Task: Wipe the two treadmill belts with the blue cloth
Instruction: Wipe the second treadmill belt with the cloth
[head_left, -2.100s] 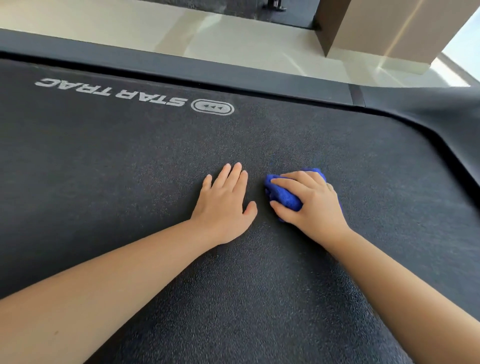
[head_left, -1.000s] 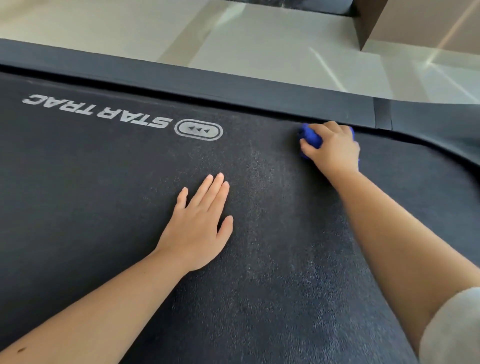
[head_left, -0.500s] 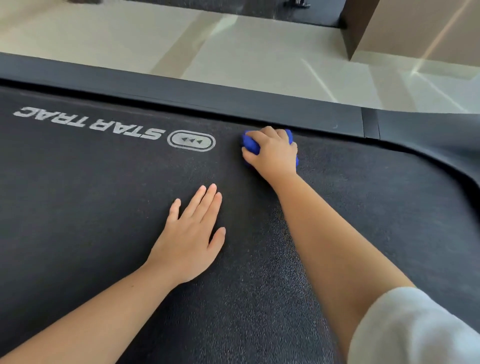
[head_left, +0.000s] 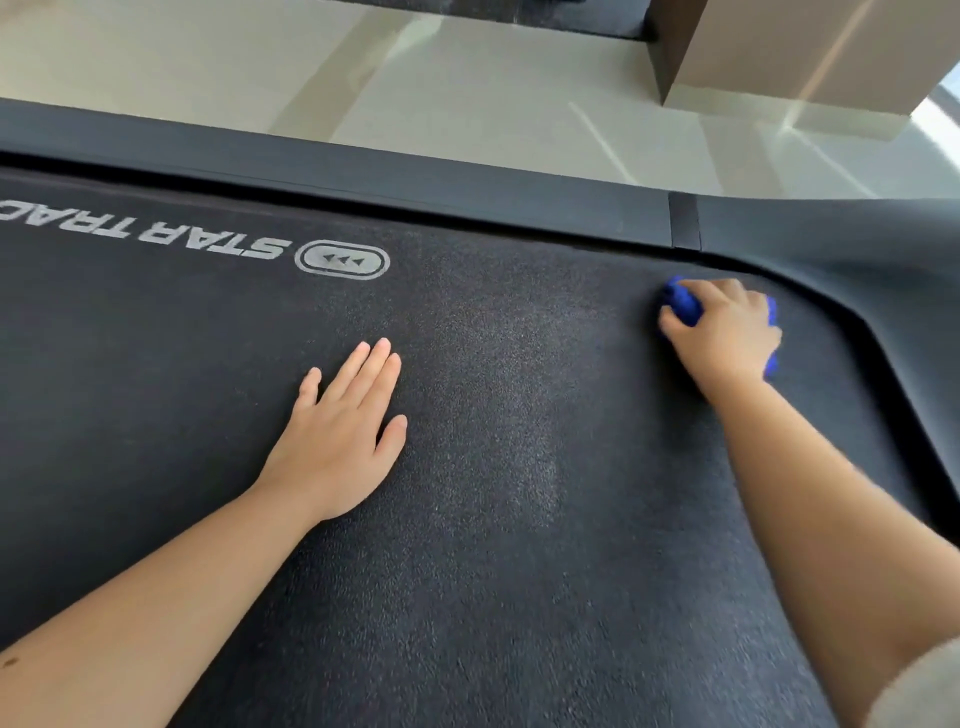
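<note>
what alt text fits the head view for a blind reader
A person's right hand grips a bunched blue cloth against the far right corner of a dark textured treadmill belt. Their left hand rests flat on it near the white STAR TRAC logo.

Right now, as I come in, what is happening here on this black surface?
A person is cleaning a treadmill belt by hand. The right hand grips a bunched blue cloth and presses it on the belt at the far right corner, close to the side rail. The left hand lies flat on the belt with straight fingers, just on the near side of the printed logo. Only one belt is in view.
</note>
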